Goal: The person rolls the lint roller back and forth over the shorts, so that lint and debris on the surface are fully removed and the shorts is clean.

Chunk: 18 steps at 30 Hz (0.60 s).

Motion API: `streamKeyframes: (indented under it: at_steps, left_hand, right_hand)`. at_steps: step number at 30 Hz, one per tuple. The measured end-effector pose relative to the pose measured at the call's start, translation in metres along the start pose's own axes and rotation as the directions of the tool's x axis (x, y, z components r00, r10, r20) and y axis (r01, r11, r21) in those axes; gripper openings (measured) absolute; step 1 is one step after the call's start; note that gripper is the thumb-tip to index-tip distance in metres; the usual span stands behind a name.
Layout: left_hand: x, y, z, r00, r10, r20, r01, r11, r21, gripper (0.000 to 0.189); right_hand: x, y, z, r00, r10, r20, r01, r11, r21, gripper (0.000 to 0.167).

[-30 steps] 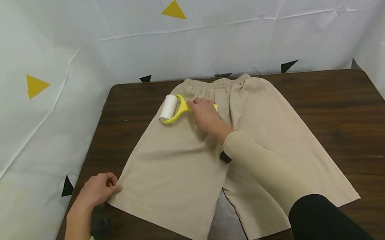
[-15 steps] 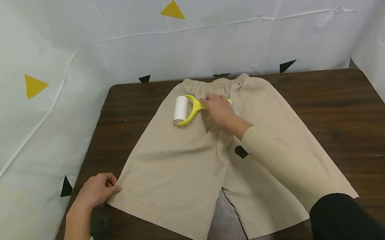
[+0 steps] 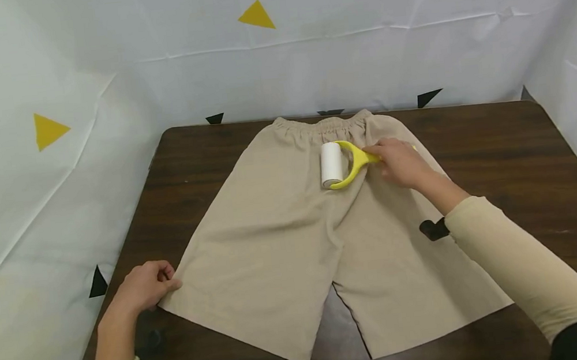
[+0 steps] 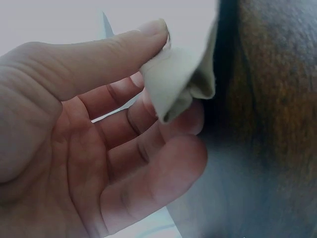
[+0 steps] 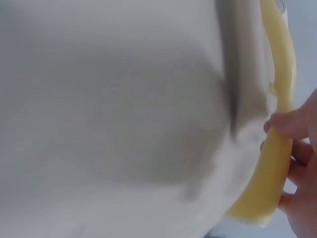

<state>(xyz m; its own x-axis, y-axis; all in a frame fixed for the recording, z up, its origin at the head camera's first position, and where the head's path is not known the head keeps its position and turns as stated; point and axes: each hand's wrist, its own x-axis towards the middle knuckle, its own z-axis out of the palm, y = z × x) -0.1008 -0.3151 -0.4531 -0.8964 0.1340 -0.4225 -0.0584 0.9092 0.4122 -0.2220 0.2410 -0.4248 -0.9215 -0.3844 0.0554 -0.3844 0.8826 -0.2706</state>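
Beige shorts [image 3: 252, 241] with a gathered elastic waistband lie spread out, waistband at the far side. My left hand [image 3: 144, 285] pinches the corner of the left leg's hem; in the left wrist view the thumb lies over the folded hem [image 4: 173, 79] with fingers beneath. With my right hand [image 3: 403, 162] I grip the yellow handle of a lint roller [image 3: 331, 165]. Its white roll is on the cloth just below the waistband, near the middle. The right wrist view shows the thumb and fingers around the yellow handle [image 5: 275, 168].
The shorts lie on a dark wood-grain table [image 3: 502, 182]. White sheeting [image 3: 340, 70] with yellow and black triangles stands behind and at both sides. A small black patch [image 3: 434, 229] shows beside the right sleeve.
My right hand has drawn the lint roller rightward across the shorts, from the left side below the waistband to the middle. My left hand keeps its pinch on the hem corner.
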Motion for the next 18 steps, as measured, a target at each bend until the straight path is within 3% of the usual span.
streamKeyframes:
  at_steps: [9, 18]
  left_hand:
    - [-0.001, -0.001, 0.000, 1.000, -0.003, -0.010, 0.003, 1.000, -0.001, 0.017]
    - [-0.001, -0.002, 0.000, 1.000, -0.018, 0.002, 0.018, 1.000, -0.011, 0.017]
  right_hand:
    - [-0.055, 0.053, -0.016, 0.990, 0.131, 0.047, -0.135, 0.988, 0.081, 0.043]
    - [-0.104, 0.101, -0.029, 0.956, 0.272, 0.105, -0.287, 0.944, 0.163, 0.046]
